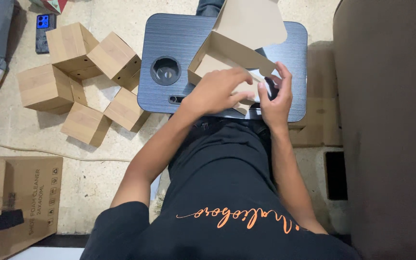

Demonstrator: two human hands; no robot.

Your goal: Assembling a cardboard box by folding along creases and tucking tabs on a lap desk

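Observation:
A half-folded brown cardboard box [227, 53] lies on a dark lap tray [169, 38] over my legs, its lid flap [253, 21] standing up at the far side. My left hand [217, 89] rests on the box's near wall, fingers pressing a flap down. At the box's right near corner, my right hand [274, 98] pinches a side flap. Both hands grip the cardboard.
Several folded small cardboard boxes [80, 72] lie in a heap on the floor to the left. A phone [44, 29] lies beyond them. A large printed carton [20, 202] sits at lower left, flat cardboard [316, 120] under the tray's right, a dark sofa [391, 120] at right.

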